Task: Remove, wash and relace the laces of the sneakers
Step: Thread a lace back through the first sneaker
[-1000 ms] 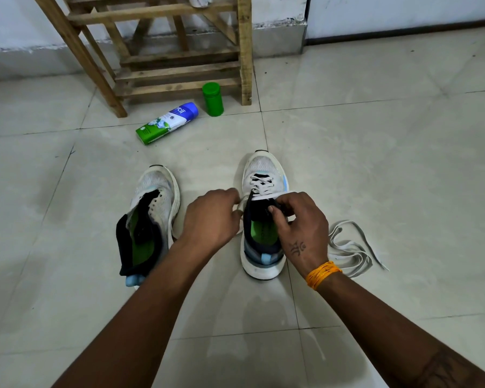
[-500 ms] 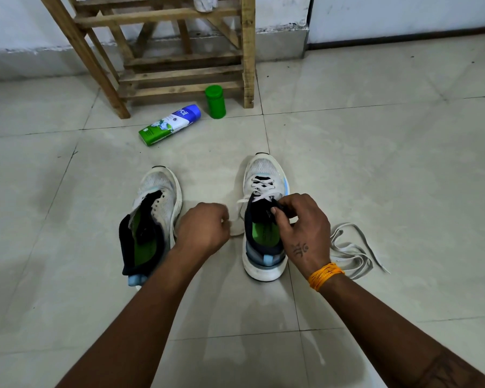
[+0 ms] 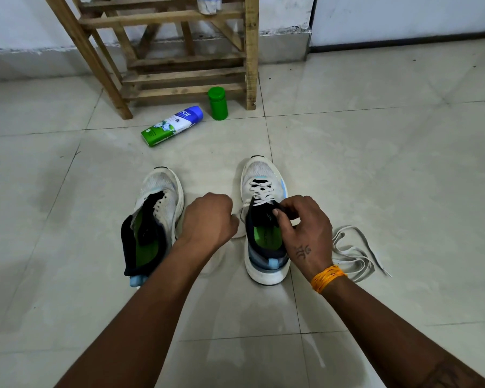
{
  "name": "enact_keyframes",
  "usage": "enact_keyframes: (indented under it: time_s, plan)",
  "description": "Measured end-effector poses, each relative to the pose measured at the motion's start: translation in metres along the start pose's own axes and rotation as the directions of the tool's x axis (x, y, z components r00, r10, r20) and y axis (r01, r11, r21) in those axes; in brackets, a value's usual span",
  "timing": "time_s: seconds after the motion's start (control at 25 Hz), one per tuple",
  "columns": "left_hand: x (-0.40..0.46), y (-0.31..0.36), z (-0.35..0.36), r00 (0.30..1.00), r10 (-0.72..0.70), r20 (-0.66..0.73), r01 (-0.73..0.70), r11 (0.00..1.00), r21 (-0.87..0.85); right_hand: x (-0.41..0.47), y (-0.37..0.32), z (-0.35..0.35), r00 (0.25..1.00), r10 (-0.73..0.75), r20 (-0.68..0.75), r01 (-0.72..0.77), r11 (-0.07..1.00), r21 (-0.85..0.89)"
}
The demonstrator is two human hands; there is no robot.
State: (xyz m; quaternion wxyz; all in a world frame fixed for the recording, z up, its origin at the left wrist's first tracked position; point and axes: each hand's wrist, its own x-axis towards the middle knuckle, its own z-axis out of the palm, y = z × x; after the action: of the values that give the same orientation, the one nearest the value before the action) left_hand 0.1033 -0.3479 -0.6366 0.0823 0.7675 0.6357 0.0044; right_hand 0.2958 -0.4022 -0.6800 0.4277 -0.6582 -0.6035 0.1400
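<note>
1. My right hand [image 3: 305, 231] sat over the right sneaker [image 3: 265, 219], thumb and fingers pinched on the black tongue [image 3: 266, 212] at the top of its opening. The hand was curled tight, not spread.

2. My left hand [image 3: 209, 219] hung in the gap between the two shoes, fingers curled inward. A bit of lace [image 3: 261, 193] ran from the shoe's near side toward that fist, so I judged it was pulling the lace, though the grip itself was hidden behind my knuckles.

3. The relation that mattered: the laced rows lay just beyond my right fingertips, toward the toe. The shoe's long axis ran straight away from me, heel nearest my wrist. My right hand was the nearer one to the crossings; my left was off to the side, placed to draw the lace sideways out of the eyelets.

4. The left sneaker [image 3: 156, 219] stood just outside my left wrist, already without a lace, its tongue flopped open. The loose lace [image 3: 353, 253] lay in a heap on the floor just past my right wrist.

5. So I judged one shoe done and this one partly unlaced; washing was yet to come.

6. The floor [image 3: 389, 163] was pale glossy tile. Well beyond my hands lay a bottle on its side [image 3: 172, 125], a green container [image 3: 218, 103] standing, and a wooden rack [image 3: 179, 57] against the wall.
</note>
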Motion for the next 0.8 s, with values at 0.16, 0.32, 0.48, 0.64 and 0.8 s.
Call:
enact_keyframes:
  time_s: [0.16,0.32,0.48,0.64,0.8]
  plan:
    - [-0.004,0.001,-0.004,0.97,-0.026,-0.242,-0.057,0.942,-0.33,0.0,0.0,0.0,1.0,-0.002,-0.005,0.002,1.0,0.003]
    - [-0.006,0.009,0.004,0.913,-0.373,-0.167,0.05,0.507,-0.86,0.0,-0.001,0.001,1.0,-0.004,-0.002,0.004,1.0,0.008]
    - [0.004,0.011,0.009,0.958,-0.279,0.061,0.193,0.473,-0.859,0.0,-0.001,0.001,1.0,-0.009,0.001,0.009,1.0,0.008]
    - [0.012,0.011,0.007,0.97,-0.145,0.195,0.242,0.637,-0.731,0.001,-0.002,0.003,1.0,-0.015,0.01,0.015,1.0,-0.012]
    - [0.02,0.003,-0.007,0.949,-0.241,0.201,0.299,0.497,-0.814,0.0,-0.003,0.002,1.0,-0.009,0.021,0.01,0.998,-0.061]
